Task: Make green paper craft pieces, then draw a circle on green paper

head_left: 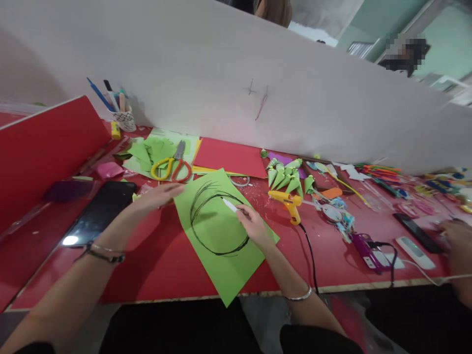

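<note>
A green sheet of paper (228,275) lies slanted on the red table in front of me. Large black loops (217,253), which look like drawn pen strokes, ring its middle, with looser lines fanning out at the upper left. My right hand (254,223) grips a white pen (230,204) over the sheet, its dark tip pointing up and left within the loops. At the sheet's left edge is my left hand (162,194), fingers stretched out and holding nothing. Just beyond it lie scissors (172,167) with yellow and red handles.
A yellow glue gun (287,200) with a black cord lies right of the sheet, below several green paper cones (283,177). Red card (230,156) lies behind. A black phone (98,211) and pen cup (125,119) are left. Another person's hand (457,241) is far right.
</note>
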A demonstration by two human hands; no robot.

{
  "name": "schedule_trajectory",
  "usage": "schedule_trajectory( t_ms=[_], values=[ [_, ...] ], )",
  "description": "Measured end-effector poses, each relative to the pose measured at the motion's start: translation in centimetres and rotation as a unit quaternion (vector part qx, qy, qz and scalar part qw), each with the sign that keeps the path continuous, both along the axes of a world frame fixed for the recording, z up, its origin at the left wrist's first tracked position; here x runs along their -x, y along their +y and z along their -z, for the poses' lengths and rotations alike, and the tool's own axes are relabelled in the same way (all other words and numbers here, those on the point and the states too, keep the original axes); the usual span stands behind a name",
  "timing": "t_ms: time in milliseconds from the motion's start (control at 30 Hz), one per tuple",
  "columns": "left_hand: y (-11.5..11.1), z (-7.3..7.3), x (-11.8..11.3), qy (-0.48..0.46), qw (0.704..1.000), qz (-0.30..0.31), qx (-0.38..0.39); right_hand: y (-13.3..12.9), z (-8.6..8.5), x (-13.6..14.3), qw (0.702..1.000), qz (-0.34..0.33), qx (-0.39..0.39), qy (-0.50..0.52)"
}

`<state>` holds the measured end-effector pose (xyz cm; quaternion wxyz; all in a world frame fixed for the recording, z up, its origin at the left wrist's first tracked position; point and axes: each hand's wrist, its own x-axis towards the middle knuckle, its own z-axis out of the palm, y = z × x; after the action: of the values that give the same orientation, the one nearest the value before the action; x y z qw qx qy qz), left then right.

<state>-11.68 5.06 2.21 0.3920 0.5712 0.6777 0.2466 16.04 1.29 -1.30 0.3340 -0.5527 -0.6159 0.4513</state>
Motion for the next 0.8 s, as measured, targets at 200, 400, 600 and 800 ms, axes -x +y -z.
schedule_trajectory(
  t_ms=[200, 400, 600, 800],
  values=[
    [-1.1, 2.8, -0.2, 0.289, 0.951, 0.087, -0.065, 1.0, -0.2, 0.2, 0.998, -0.016, -0.046, -0.036],
    [-1.8, 3.4, -1.2, 0.351, 0.926, 0.111, -0.079, 2.2, -0.3, 1.1, 0.987, -0.053, -0.067, -0.135],
    [-2.0, 3.8, -1.0, 0.365, 0.919, 0.125, -0.086, 2.2, 0.0, 1.7, 0.980, -0.046, -0.075, -0.177],
    [-1.9, 4.0, -0.9, 0.364, 0.919, 0.130, -0.084, 2.4, 0.3, 1.9, 0.975, -0.053, -0.078, -0.203]
  ],
)
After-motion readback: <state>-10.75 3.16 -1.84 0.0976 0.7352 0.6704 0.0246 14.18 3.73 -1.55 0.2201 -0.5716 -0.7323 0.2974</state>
